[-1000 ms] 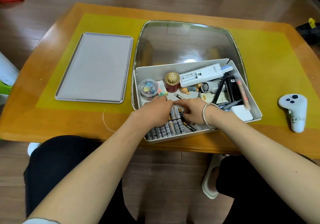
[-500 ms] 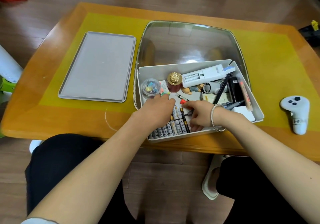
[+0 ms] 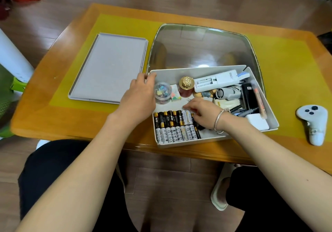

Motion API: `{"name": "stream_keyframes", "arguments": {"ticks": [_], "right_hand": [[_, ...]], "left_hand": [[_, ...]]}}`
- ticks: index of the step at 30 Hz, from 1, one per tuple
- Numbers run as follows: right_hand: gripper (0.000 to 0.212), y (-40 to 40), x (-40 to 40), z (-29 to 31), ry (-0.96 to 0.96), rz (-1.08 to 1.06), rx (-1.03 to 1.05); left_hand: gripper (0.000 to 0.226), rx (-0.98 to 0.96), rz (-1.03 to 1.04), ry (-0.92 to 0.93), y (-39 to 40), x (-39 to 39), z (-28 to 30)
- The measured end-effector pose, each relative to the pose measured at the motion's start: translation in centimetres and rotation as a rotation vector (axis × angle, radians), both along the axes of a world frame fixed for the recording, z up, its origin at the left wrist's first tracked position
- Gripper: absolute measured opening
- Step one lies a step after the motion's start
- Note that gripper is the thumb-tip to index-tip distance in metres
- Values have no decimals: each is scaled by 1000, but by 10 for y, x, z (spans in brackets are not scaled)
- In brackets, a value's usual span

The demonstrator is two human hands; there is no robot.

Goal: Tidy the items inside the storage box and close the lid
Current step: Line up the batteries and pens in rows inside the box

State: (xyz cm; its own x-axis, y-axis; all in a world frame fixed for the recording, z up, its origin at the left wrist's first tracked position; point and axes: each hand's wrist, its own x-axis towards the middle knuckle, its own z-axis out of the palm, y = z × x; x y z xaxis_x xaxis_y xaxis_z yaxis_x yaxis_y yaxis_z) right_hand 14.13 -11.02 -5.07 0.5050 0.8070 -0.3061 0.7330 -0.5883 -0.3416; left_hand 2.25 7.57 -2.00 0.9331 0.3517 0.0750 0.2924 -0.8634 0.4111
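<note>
1. Wooden table [image 3: 45, 116] with a yellow mat fills the middle of the frame; on it, right of centre, sits the open white rectangular storage box [image 3: 269, 122], its near edge at the table's front edge.
2. Inside it, lower left, black-and-gold and white batteries [image 3: 177, 126] lie in two neat rows. The right hand [image 3: 203, 114], wearing a silver bangle, rests on the right end of the rows with fingers curled down; whether it pinches a battery I cannot tell.
3. The left hand [image 3: 140, 98] hovers over the box's left wall, fingers loosely extended toward the far left corner, holding nothing that shows.
4. Just beside it stands a round clear plastic tub of coloured clips [image 3: 163, 92], then a red jar with a gold lid [image 3: 186, 86] and a white remote control [image 3: 221, 80].
5. The flat grey lid [image 3: 107, 68] lies left of the box; a white game controller [image 3: 312, 122] lies at the far right.
6. Risk: the left hand's sweep could tip the clip tub or jar. The right hand could nudge the rows askew. The remote rides high and may stop the lid seating.
7. Since the earlier frames the left hand has lifted off the batteries and moved up-left to the box corner, uncovering both rows; the right hand has stayed put.
</note>
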Motion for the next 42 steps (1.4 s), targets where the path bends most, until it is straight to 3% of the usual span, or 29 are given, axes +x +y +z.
{"name": "stream_keyframes", "arguments": {"ticks": [6, 15, 20, 24, 26, 29, 42], "right_hand": [[47, 7, 0, -1, -75, 35, 65], [59, 54, -36, 0, -92, 300, 52], [45, 39, -24, 6, -51, 215, 104], [19, 2, 3, 25, -102, -51, 160], [4, -18, 19, 33, -145, -199, 105], [8, -28, 28, 32, -211, -282, -13], [18, -20, 12, 24, -371, 20, -349]], "left_hand": [[53, -84, -25, 45, 7, -2, -6], [45, -91, -27, 68, 7, 0, -9], [41, -85, -24, 77, 6, 2, -11], [42, -95, -14, 82, 5, 3, -11], [44, -110, -14, 76, 4, 3, -11], [49, -132, -10, 64, 2, 4, -11], [47, -123, -5, 46, 2, 4, -11]]}}
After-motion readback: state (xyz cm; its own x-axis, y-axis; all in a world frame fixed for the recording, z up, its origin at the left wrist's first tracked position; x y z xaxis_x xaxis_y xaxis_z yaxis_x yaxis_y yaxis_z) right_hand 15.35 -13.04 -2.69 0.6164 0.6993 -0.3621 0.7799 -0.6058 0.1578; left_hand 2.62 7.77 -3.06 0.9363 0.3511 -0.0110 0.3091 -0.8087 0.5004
